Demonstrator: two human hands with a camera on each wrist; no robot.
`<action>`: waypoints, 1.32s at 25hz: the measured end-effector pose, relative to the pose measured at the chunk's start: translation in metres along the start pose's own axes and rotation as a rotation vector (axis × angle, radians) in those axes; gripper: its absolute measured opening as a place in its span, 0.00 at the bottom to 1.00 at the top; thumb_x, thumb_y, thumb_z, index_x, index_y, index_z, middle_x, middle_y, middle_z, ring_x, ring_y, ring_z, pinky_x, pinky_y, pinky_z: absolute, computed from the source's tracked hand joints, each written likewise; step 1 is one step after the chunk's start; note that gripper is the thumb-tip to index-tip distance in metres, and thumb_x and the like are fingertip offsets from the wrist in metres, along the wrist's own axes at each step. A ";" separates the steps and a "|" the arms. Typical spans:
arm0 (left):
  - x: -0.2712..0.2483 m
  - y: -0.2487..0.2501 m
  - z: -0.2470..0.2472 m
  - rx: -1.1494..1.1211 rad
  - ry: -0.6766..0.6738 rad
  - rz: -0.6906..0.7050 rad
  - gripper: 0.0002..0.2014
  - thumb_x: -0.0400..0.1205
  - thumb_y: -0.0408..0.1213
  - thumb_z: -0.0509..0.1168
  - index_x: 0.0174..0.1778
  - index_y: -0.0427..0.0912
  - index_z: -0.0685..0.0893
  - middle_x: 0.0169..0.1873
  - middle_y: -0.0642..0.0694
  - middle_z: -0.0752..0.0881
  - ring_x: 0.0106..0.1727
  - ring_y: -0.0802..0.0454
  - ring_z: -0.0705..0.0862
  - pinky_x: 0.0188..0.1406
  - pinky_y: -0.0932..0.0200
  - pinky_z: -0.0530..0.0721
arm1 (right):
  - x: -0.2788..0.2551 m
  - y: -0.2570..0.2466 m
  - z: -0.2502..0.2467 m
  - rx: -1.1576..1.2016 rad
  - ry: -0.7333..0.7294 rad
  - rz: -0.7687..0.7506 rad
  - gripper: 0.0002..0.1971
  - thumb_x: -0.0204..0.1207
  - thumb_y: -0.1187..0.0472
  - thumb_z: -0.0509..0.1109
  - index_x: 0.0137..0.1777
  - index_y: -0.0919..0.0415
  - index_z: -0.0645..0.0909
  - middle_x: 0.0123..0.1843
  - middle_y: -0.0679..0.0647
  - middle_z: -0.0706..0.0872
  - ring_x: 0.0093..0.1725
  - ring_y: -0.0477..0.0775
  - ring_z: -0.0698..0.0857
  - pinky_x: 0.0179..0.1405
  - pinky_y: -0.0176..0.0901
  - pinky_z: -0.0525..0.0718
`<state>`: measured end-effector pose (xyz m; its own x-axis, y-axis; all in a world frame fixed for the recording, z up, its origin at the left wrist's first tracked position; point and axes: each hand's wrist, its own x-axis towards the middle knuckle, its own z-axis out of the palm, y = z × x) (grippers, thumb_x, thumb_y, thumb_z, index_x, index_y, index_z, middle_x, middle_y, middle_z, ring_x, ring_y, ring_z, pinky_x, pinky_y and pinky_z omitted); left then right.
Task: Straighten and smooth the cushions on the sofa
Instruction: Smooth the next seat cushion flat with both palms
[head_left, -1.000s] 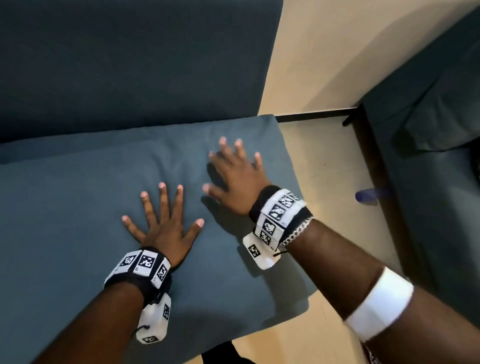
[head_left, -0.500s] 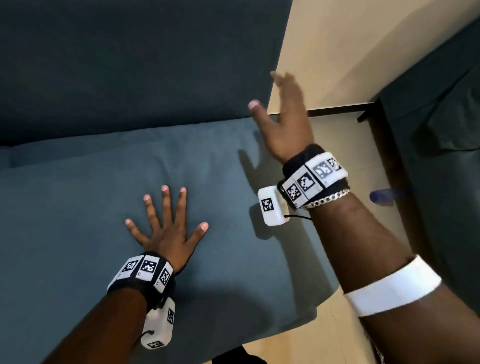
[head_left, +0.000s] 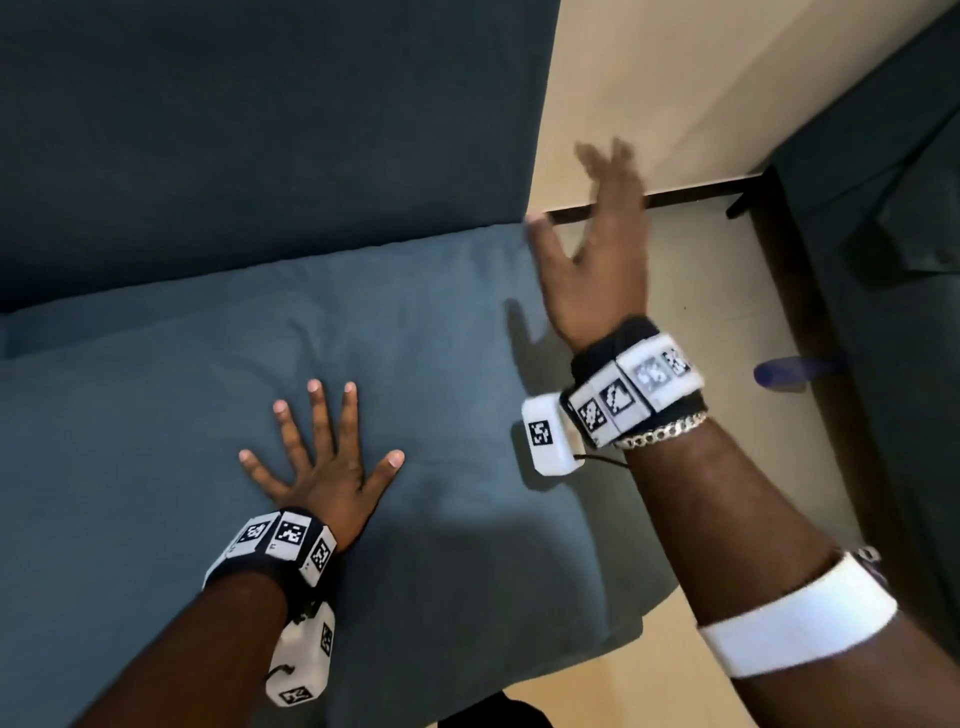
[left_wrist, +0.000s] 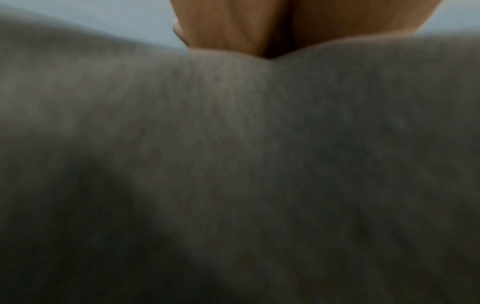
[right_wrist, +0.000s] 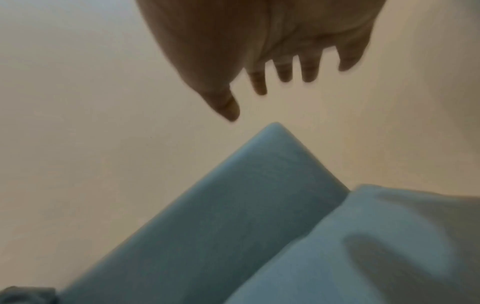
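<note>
Left hand (head_left: 319, 465) is flat on the seat cushion (head_left: 156, 405), fingers spread wide, pressing into the fabric with nothing in its grip. Right hand (head_left: 597, 265) is up in the air past the cushion's right end, blurry, fingers straight and loose, holding nothing. The cushion lies along the sofa back (head_left: 260, 130).

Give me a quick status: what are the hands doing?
Left hand flat on seat cushion, fingers spread. Right hand open, raised off it near its far corner. Nothing in the way.
</note>
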<state>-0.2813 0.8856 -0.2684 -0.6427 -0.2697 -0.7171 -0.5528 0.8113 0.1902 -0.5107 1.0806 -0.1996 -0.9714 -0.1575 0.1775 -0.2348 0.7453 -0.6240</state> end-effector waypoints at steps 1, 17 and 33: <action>0.000 0.001 0.000 0.005 -0.014 -0.007 0.44 0.73 0.78 0.33 0.79 0.67 0.18 0.78 0.59 0.14 0.83 0.42 0.17 0.73 0.15 0.30 | -0.025 0.010 0.004 -0.081 0.005 0.018 0.36 0.86 0.42 0.63 0.90 0.53 0.60 0.93 0.57 0.51 0.92 0.60 0.53 0.90 0.58 0.52; 0.030 0.012 0.005 0.098 -0.091 -0.082 0.44 0.82 0.73 0.39 0.77 0.60 0.14 0.78 0.52 0.12 0.82 0.36 0.18 0.73 0.10 0.35 | -0.118 0.052 0.068 -0.455 -0.912 0.108 0.41 0.84 0.26 0.44 0.88 0.37 0.28 0.90 0.46 0.24 0.89 0.60 0.25 0.85 0.75 0.30; 0.038 0.005 0.010 0.081 -0.103 -0.067 0.45 0.70 0.76 0.27 0.74 0.60 0.12 0.78 0.52 0.13 0.83 0.35 0.19 0.71 0.10 0.34 | -0.067 0.033 -0.054 0.089 0.061 0.051 0.37 0.83 0.46 0.68 0.88 0.57 0.61 0.91 0.67 0.56 0.91 0.67 0.55 0.89 0.66 0.59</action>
<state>-0.3028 0.8844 -0.3014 -0.5455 -0.2730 -0.7924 -0.5453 0.8336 0.0882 -0.4518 1.1510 -0.1908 -0.9791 -0.0790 0.1875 -0.1894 0.6904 -0.6982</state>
